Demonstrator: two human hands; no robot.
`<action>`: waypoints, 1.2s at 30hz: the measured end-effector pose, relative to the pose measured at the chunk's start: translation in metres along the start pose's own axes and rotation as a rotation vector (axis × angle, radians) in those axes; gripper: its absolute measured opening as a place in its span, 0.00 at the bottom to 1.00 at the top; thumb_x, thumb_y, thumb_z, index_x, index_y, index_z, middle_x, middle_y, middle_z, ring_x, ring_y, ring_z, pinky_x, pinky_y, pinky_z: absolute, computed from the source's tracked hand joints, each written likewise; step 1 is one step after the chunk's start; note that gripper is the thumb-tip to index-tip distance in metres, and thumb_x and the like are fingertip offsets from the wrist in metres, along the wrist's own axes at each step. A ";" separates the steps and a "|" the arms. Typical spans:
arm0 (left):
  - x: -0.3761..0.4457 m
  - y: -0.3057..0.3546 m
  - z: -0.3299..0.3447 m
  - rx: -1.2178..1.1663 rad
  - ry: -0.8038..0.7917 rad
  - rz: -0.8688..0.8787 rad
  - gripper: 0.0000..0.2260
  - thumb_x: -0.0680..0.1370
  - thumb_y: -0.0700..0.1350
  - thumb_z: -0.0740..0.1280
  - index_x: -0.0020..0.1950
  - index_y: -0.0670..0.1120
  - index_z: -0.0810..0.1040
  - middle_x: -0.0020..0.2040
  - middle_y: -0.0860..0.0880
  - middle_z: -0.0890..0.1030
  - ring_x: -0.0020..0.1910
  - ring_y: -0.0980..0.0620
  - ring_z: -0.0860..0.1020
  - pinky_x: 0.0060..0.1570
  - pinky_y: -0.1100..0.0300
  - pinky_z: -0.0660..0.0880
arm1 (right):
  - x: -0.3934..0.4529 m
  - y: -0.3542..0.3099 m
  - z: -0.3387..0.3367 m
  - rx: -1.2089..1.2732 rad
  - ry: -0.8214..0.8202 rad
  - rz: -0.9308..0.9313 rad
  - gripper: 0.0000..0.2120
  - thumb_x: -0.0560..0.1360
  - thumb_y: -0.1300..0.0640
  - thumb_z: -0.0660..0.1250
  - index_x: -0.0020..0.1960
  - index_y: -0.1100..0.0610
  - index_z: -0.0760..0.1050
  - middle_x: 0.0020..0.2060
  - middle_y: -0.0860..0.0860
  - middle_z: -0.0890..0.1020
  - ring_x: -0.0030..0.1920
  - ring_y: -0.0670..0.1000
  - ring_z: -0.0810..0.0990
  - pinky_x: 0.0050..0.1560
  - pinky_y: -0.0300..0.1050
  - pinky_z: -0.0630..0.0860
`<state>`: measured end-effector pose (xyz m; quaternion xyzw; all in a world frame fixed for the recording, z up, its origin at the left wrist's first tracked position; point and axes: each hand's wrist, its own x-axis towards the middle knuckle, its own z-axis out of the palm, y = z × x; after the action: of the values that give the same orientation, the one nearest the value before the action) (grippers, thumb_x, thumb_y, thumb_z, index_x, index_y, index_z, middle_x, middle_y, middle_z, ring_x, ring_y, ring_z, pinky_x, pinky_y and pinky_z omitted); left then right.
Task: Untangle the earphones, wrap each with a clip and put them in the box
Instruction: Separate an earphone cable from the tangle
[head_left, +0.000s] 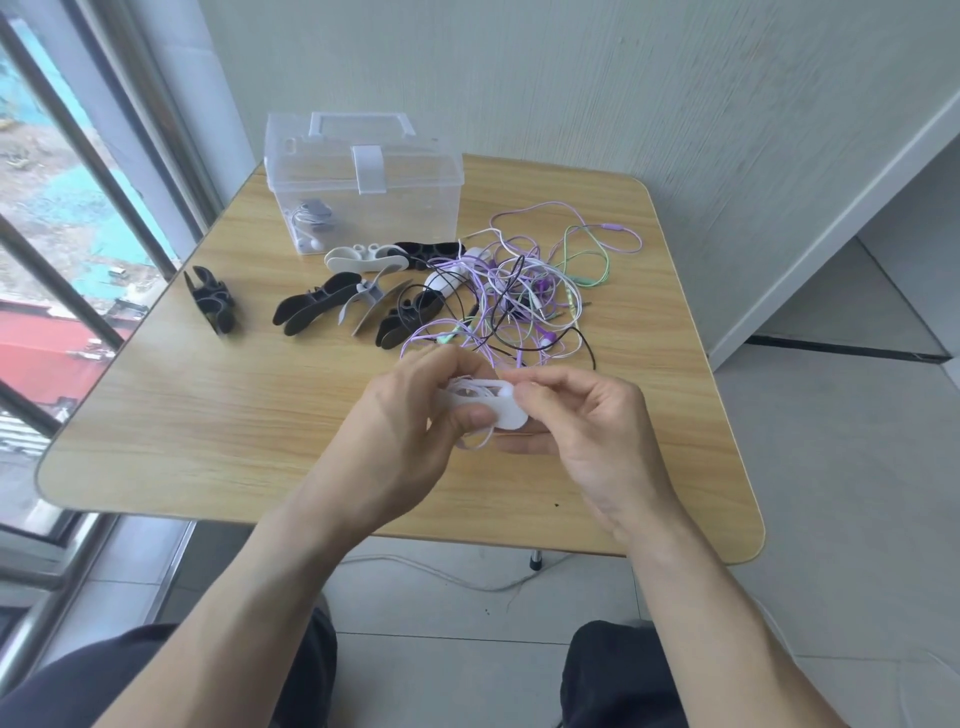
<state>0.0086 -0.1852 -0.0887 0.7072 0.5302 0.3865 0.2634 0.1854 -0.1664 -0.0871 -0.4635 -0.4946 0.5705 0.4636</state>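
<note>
Over the table's front middle, my left hand (415, 415) and my right hand (576, 421) together hold a white clip (506, 410) with coiled white earphone cord in it. A loop of that cord (475, 441) hangs below my left fingers. Behind them lies a tangle of purple, white, green and black earphones (524, 291). The clear plastic box (363, 187) stands closed at the back left, with one wrapped earphone (311, 218) inside. Loose black, grey and white clips (358, 301) lie in front of the box.
One black clip (213, 301) lies apart near the table's left edge. The wooden table (208, 415) meets a window on the left and a wall behind. A cable runs on the floor under the table's front edge.
</note>
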 end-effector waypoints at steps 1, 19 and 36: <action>0.000 -0.001 0.001 0.004 0.001 0.007 0.07 0.77 0.44 0.70 0.53 0.53 0.78 0.45 0.57 0.80 0.44 0.57 0.79 0.42 0.71 0.69 | 0.001 0.000 0.000 0.009 0.000 0.022 0.09 0.78 0.67 0.67 0.47 0.58 0.85 0.44 0.60 0.87 0.43 0.60 0.86 0.40 0.52 0.83; 0.008 0.000 0.019 -0.224 0.076 -0.147 0.07 0.80 0.46 0.69 0.58 0.51 0.77 0.49 0.59 0.83 0.39 0.65 0.80 0.38 0.74 0.71 | 0.005 -0.007 -0.015 -0.418 -0.130 -0.181 0.06 0.75 0.55 0.74 0.47 0.55 0.78 0.38 0.53 0.86 0.37 0.50 0.87 0.39 0.45 0.82; 0.182 -0.083 -0.077 0.900 0.164 -0.103 0.39 0.70 0.47 0.78 0.75 0.47 0.62 0.74 0.43 0.64 0.76 0.43 0.59 0.74 0.43 0.52 | 0.029 -0.014 -0.010 -0.082 0.274 -0.011 0.08 0.68 0.56 0.80 0.33 0.56 0.85 0.44 0.48 0.88 0.41 0.60 0.87 0.31 0.52 0.73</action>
<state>-0.0752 0.0106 -0.0613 0.6911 0.6988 0.1590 -0.0938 0.1919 -0.1350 -0.0759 -0.5530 -0.4520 0.4787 0.5106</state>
